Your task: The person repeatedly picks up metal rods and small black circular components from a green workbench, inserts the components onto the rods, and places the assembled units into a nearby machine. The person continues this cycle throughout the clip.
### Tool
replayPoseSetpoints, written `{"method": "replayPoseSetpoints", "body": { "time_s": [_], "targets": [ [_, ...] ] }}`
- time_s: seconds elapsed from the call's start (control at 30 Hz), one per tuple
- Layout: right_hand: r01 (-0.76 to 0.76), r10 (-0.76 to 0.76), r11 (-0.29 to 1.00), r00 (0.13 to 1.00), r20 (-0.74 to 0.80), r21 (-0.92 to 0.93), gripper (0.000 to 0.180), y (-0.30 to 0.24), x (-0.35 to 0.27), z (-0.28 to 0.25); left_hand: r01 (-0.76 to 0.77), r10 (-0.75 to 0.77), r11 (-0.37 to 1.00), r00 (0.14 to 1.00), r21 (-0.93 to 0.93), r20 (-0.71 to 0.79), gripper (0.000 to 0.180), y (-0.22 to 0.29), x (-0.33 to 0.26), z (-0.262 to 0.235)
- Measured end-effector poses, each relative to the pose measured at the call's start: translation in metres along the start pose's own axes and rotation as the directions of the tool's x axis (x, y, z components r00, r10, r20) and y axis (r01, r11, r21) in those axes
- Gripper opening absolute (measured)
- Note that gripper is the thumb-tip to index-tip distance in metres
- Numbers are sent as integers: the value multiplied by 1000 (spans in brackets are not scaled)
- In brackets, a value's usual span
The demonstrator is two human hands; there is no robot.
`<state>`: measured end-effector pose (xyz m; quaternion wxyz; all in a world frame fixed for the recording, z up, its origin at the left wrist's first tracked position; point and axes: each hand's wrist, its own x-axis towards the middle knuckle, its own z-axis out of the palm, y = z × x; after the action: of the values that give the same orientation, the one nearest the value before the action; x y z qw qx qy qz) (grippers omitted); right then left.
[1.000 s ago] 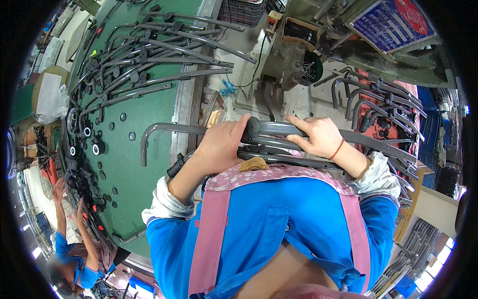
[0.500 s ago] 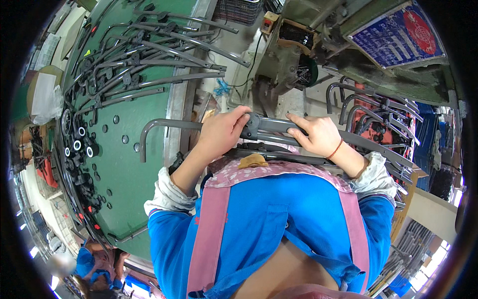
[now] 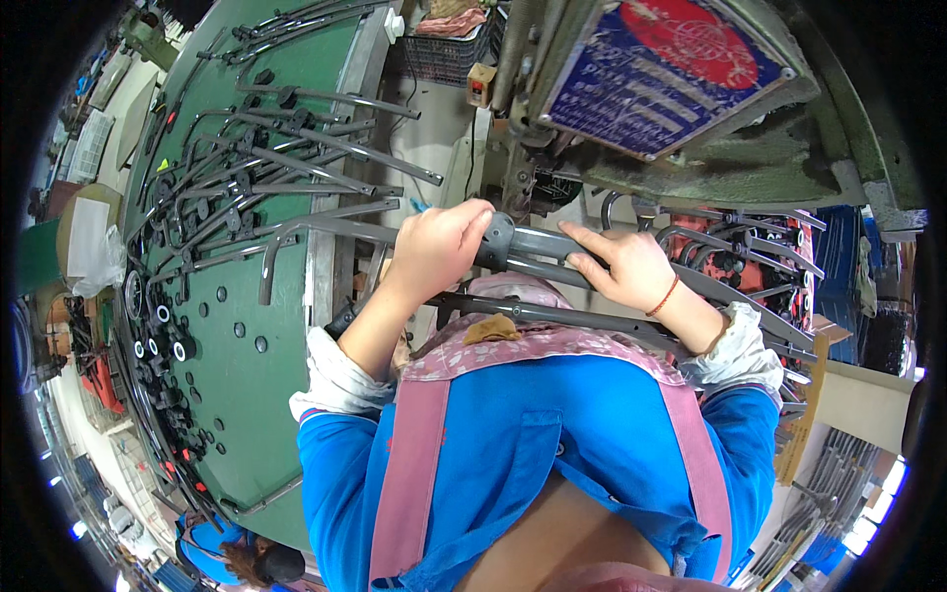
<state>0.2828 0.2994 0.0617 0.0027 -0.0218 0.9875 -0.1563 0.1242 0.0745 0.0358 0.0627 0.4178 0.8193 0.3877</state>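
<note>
A grey metal tube frame (image 3: pixel 545 243) is held crosswise in front of me, its hooked end reaching left over the green table's edge. My left hand (image 3: pixel 441 249) is closed round the tube just left of a dark round joint (image 3: pixel 496 240). Right of that joint, my right hand (image 3: pixel 631 268) grips the frame, thumb and forefinger lying along the tubes. Another dark tube (image 3: pixel 592 315) runs below, close to my pink patterned apron (image 3: pixel 552 353). A tan cloth-like piece (image 3: pixel 491 329) lies on the apron.
The green table (image 3: pixel 281 385) bears a pile of bent tubes (image 3: pixel 286 148) and scattered black caps (image 3: pixel 260 343). Ahead stands a green machine with a blue and red plate (image 3: pixel 671 74). Hooked tubes (image 3: pixel 691 237) lie on red at right. A co-worker (image 3: pixel 232 553) is at lower left.
The view has shifted, so the machine's plate looks larger and further left. Both hands keep their hold on the frame, whose hooked end now appears further left. The co-worker has changed posture.
</note>
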Motion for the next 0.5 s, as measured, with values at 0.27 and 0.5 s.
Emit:
{"method": "replayPoseSetpoints", "body": {
  "time_s": [0.27, 0.5],
  "targets": [
    [4, -26, 990, 988, -152, -142, 38, 47, 4, -11, 33, -35, 998, 998, 51, 44, 25, 15, 61, 4],
    [53, -51, 999, 954, -295, 0, 29, 67, 3, -2, -7, 1, 996, 998, 84, 68, 29, -1, 72, 30]
  ]
}}
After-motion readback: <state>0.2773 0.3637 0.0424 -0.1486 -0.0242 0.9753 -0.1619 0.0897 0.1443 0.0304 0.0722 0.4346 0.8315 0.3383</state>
